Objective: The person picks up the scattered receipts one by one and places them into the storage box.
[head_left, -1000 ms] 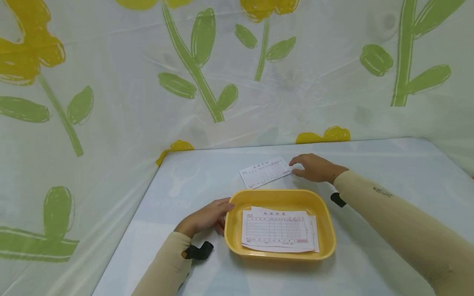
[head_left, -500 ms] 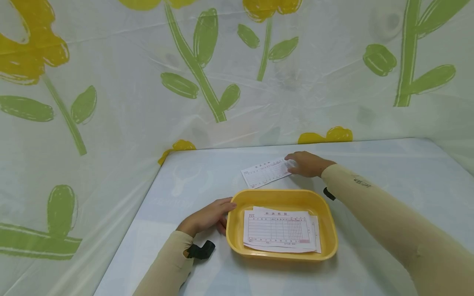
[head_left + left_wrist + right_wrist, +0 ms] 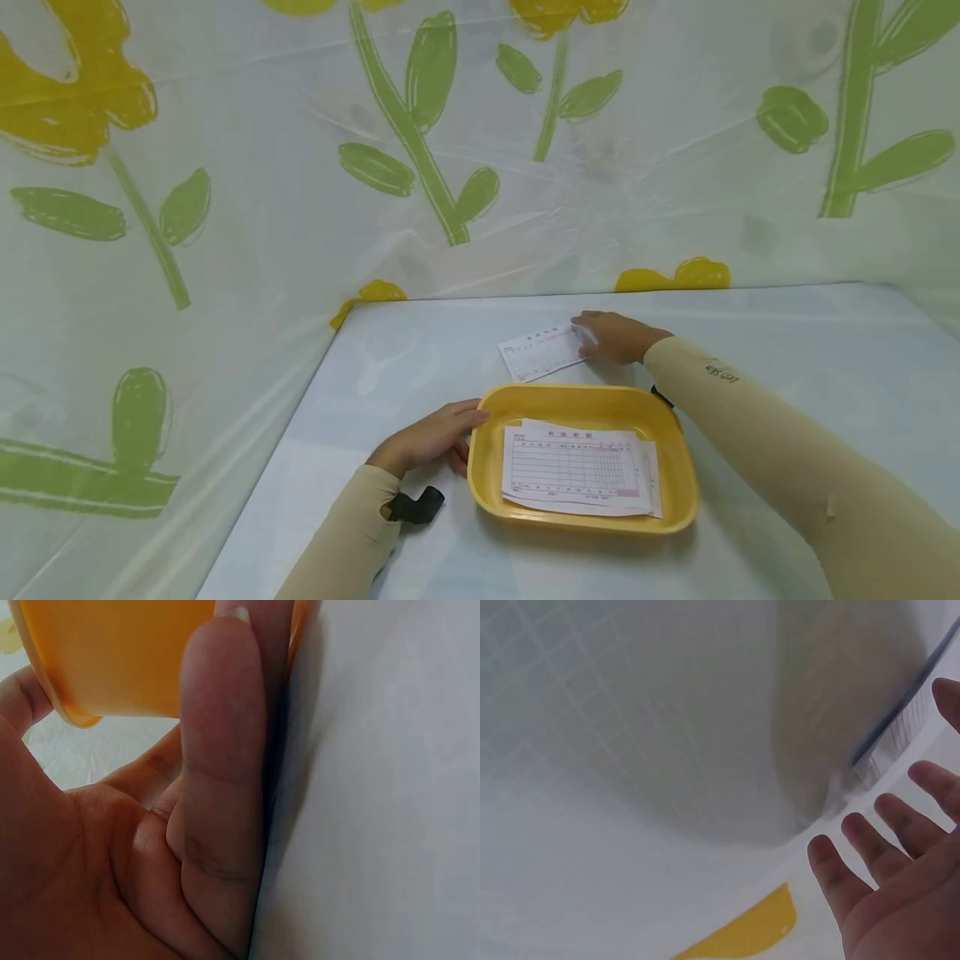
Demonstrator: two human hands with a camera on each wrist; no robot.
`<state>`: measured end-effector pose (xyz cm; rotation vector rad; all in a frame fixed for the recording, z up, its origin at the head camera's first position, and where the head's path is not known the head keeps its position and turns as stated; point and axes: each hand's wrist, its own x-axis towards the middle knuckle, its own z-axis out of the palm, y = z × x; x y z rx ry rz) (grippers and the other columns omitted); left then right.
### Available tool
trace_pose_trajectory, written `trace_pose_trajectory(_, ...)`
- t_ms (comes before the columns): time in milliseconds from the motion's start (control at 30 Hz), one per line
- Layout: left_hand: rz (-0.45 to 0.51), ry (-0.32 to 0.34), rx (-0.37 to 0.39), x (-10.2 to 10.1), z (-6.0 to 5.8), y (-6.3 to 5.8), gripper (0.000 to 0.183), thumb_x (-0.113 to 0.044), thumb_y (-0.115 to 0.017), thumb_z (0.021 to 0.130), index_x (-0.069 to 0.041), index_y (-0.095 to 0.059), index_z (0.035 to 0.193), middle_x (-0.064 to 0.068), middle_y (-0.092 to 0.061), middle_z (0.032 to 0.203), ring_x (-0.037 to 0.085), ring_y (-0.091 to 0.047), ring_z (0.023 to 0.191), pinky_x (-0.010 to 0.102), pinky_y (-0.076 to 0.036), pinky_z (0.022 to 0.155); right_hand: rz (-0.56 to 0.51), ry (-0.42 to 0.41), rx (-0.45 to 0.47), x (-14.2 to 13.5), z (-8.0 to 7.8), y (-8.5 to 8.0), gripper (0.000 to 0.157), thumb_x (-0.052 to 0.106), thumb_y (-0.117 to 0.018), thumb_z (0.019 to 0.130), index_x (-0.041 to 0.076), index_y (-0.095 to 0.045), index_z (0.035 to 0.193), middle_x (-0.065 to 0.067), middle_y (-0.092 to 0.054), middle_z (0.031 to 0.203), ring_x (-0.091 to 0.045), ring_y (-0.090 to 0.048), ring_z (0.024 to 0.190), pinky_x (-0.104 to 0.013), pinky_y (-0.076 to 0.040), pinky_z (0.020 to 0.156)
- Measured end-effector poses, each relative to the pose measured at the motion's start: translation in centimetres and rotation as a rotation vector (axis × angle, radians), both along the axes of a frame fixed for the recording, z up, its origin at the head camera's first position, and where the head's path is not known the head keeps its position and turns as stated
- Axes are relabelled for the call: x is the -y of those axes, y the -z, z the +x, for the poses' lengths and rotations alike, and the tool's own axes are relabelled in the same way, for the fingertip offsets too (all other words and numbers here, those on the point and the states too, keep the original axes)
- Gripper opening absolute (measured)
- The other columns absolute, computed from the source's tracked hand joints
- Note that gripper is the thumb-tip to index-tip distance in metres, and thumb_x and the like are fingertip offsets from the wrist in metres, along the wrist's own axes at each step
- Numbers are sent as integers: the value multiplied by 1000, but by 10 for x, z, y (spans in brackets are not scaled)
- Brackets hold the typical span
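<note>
My left hand (image 3: pixel 431 440) holds the left side of a yellow plastic tray (image 3: pixel 678 467). A digit lies over its rim, and the other fingers (image 3: pixel 221 712) stay low against the outer wall, near the table. Inside the tray lie several white receipts (image 3: pixel 573 471) with printed grids, loosely stacked. Behind the tray another printed receipt (image 3: pixel 540 354) lies slanted on the table. My right hand (image 3: pixel 618 337) covers its right end, with fingers at the far edge and thumb at the near edge. The right wrist view shows these fingers (image 3: pixel 862 840) spread and fairly straight beside the receipt.
The pale table (image 3: pixel 787 350) extends out to both sides of the tray. A white cloth (image 3: pixel 660 183) printed with green stems and yellow flowers hangs behind it. Black straps (image 3: pixel 416 507) sit at the wrists, over beige sleeves (image 3: pixel 757 433).
The right hand has moved left from beside the far receipt onto its right end. The left hand has stayed at the tray's rim. The whole scene has shifted slightly right in view.
</note>
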<state>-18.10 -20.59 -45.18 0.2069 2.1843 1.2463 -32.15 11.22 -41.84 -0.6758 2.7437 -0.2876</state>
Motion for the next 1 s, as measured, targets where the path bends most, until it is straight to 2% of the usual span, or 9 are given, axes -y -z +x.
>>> trace_pose_trajectory(167, -3, 6, 6, -1, -1, 0, 72, -62, -42, 99, -19, -34, 156, 7, -77, 86, 23, -72, 67, 38, -51, 98, 23, 12, 32, 2, 5, -3, 66, 31, -56, 101, 8, -30, 157, -20, -22, 164, -41, -23, 151, -57, -18, 122)
trace_pose_trajectory(267, -8, 5, 6, -2, -2, 0, 71, -61, -42, 99, -19, -34, 156, 7, -77, 85, 23, -72, 67, 41, -49, 101, 27, 19, 33, 3, 5, -3, 66, 31, -55, 101, 9, -29, 158, -19, -20, 165, -41, -22, 152, -57, -18, 122)
trace_pose_trajectory(300, -9, 6, 5, -2, -2, -1, 71, -61, -41, 99, -20, -34, 156, 7, -77, 85, 23, -72, 67, 42, -48, 102, 25, 20, 34, 3, 5, -3, 66, 31, -55, 101, 9, -28, 158, -19, -20, 165, -41, -22, 152, -57, -18, 122)
trace_pose_trajectory(567, 14, 22, 6, -3, -1, 0, 68, -58, -41, 100, -19, -37, 155, 8, -77, 85, 23, -71, 66, 35, -53, 91, 29, 20, 62, 6, 6, 2, 64, 31, -54, 102, 13, -29, 158, -15, -24, 165, -38, -21, 153, -57, -17, 122)
trace_pose_trajectory(633, 7, 17, 4, -3, -1, 0, 68, -58, -41, 100, -19, -36, 155, 7, -77, 84, 23, -71, 65, 36, -53, 93, 33, 22, 55, 7, 6, 2, 64, 32, -54, 102, 13, -30, 158, -15, -25, 165, -38, -22, 152, -57, -18, 122)
trace_pose_trajectory(800, 6, 3, 8, -2, -1, -1, 70, -58, -42, 100, -16, -35, 156, 8, -76, 83, 21, -70, 63, 29, -54, 84, 41, 51, 44, 13, 6, 0, 63, 30, -55, 101, 14, -32, 157, -15, -31, 163, -38, -28, 150, -57, -22, 121)
trace_pose_trajectory(1000, 14, 12, 7, -3, -1, -2, 68, -58, -41, 100, -18, -36, 155, 7, -76, 84, 20, -70, 62, 29, -56, 80, 33, 77, 29, 14, 9, -2, 63, 29, -59, 99, 14, -35, 156, -18, -40, 157, -41, -38, 143, -61, -29, 116)
